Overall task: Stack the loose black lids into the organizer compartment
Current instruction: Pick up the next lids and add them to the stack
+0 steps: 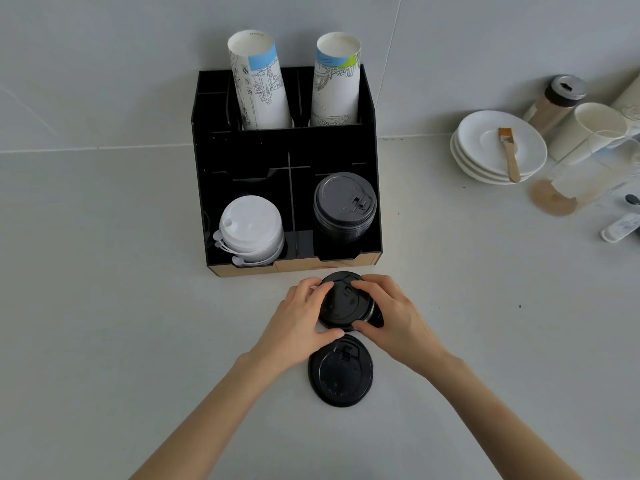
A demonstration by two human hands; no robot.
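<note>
A small stack of black lids (343, 303) sits on the counter just in front of the black organizer (249, 147). My left hand (301, 317) grips the stack's left side and my right hand (391, 313) grips its right side. One more loose black lid (341, 372) lies flat on the counter, just below the stack and between my wrists. In the organizer's front right compartment stands a taller stack of black lids (344, 206). White lids (251, 230) fill the front left compartment.
Two tall sleeves of paper cups (259, 84) stand in the organizer's back compartments. At the right are stacked white saucers (498, 147) with a small brush, a shaker jar (557, 102), a white mug and a clear container. A tiled wall rises behind.
</note>
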